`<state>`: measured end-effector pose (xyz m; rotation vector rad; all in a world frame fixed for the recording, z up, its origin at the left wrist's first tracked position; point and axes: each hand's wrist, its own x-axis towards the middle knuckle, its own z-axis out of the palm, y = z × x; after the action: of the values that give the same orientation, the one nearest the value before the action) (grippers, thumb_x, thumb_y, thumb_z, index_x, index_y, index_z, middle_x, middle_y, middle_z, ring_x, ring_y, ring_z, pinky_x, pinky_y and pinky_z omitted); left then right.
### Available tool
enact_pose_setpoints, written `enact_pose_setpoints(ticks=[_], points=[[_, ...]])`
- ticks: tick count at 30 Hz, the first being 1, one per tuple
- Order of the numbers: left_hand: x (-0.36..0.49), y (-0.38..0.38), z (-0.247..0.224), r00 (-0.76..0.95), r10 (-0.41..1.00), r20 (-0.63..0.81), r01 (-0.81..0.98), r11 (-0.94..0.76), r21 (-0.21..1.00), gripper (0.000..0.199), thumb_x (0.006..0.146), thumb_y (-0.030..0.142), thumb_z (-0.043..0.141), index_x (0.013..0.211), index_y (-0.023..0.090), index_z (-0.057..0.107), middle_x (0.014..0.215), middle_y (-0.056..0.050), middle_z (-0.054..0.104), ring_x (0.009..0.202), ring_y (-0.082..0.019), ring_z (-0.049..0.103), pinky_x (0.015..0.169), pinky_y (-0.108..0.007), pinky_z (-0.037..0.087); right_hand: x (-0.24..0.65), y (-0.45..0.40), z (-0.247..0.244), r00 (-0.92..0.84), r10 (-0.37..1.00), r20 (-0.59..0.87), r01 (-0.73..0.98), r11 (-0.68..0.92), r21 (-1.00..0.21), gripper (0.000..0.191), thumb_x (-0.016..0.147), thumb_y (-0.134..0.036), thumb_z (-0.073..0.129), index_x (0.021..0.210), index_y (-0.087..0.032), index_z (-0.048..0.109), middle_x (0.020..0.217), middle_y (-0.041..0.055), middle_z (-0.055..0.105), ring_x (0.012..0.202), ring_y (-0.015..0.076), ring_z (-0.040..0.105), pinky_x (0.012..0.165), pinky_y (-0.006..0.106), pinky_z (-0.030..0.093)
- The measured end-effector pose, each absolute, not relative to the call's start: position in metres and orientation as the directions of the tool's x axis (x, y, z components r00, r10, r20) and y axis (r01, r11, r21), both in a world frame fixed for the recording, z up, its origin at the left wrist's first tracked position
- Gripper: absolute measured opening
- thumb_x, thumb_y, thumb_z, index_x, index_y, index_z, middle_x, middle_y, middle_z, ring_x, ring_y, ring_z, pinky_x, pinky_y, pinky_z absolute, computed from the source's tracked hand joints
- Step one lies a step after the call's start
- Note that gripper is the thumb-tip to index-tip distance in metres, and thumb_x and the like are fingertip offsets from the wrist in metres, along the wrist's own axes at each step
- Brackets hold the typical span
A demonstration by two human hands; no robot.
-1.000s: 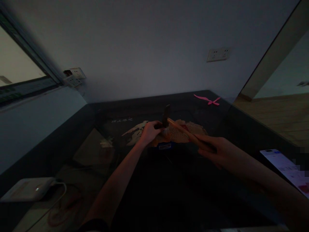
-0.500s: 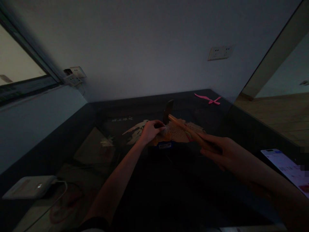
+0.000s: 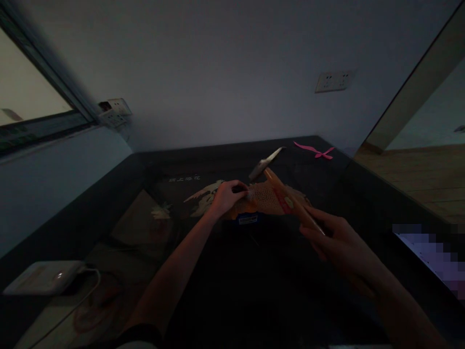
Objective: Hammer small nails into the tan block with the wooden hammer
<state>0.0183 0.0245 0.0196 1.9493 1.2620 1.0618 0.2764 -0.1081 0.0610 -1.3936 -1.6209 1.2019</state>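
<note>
A hammer [image 3: 278, 183] with a long wooden handle and a metal head is gripped in my right hand [image 3: 332, 232]. Its head [image 3: 258, 169] is raised above a speckled, brown-orange flat package [image 3: 267, 199] that lies on the dark table. The head's long narrow end points up and to the right. My left hand [image 3: 227, 198] rests at the package's left part, thumb and forefinger pinched together at its surface. Whatever is between those fingertips is too small and dark to make out. A blue label [image 3: 248, 219] shows on the package's near edge.
A pink ribbon [image 3: 318, 154] lies at the table's far right corner. On the left sits a white power bank [image 3: 45, 277] with a cable. A phone [image 3: 428, 254] lies at the right edge. Wall sockets [image 3: 333, 81] are behind the dark table [image 3: 225, 291].
The hammer's head has turned, its narrow end now slanting up to the right, and it has shifted slightly right. My right hand has moved a little; my left hand stays in place.
</note>
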Motion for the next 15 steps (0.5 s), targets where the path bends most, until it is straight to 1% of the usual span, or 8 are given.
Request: enact_pose_setpoints(ticks=[2, 6, 11, 15], points=[[0.019, 0.023, 0.021, 0.246, 0.916, 0.318, 0.444, -0.398, 0.803, 0.003, 0.074, 0.016, 0.067, 0.077, 0.015, 0.067, 0.081, -0.003, 0.07, 0.078, -0.016, 0.065, 0.078, -0.029, 0.051, 0.274, -0.108, 0.052, -0.167, 0.983, -0.07, 0.292, -0.018, -0.956, 0.062, 0.082, -0.043, 0.061, 0.135, -0.015, 0.048, 0.055, -0.0069, 0.046, 0.041, 0.0106, 0.044, 0.037, 0.022, 0.037], [0.018, 0.023, 0.021, 0.249, 0.906, 0.342, 0.416, -0.419, 0.807, 0.004, 0.075, 0.019, 0.067, 0.077, 0.015, 0.066, 0.081, -0.003, 0.069, 0.078, -0.015, 0.065, 0.078, -0.028, 0.051, 0.273, -0.107, 0.042, -0.125, 0.989, -0.074, 0.251, -0.04, -0.967, 0.063, 0.081, -0.043, 0.063, 0.135, -0.014, 0.047, 0.057, -0.0062, 0.048, 0.041, 0.0097, 0.043, 0.037, 0.022, 0.036], [0.018, 0.023, 0.021, 0.238, 0.918, 0.318, 0.402, -0.391, 0.828, 0.004, 0.074, 0.018, 0.067, 0.076, 0.014, 0.065, 0.079, -0.003, 0.068, 0.077, -0.015, 0.064, 0.077, -0.029, 0.052, 0.276, -0.107, 0.039, -0.132, 0.985, -0.109, 0.215, -0.079, -0.973, 0.063, 0.082, -0.04, 0.063, 0.137, -0.015, 0.046, 0.058, -0.0063, 0.048, 0.042, 0.0096, 0.043, 0.038, 0.022, 0.037], [0.019, 0.022, 0.024, 0.229, 0.923, 0.309, 0.416, -0.38, 0.826, 0.004, 0.073, 0.018, 0.066, 0.076, 0.015, 0.065, 0.079, -0.002, 0.068, 0.077, -0.016, 0.065, 0.078, -0.03, 0.052, 0.278, -0.107, 0.036, -0.155, 0.982, -0.107, 0.219, -0.071, -0.973, 0.062, 0.083, -0.039, 0.061, 0.138, -0.014, 0.044, 0.056, -0.0071, 0.046, 0.041, 0.0104, 0.044, 0.038, 0.023, 0.036]])
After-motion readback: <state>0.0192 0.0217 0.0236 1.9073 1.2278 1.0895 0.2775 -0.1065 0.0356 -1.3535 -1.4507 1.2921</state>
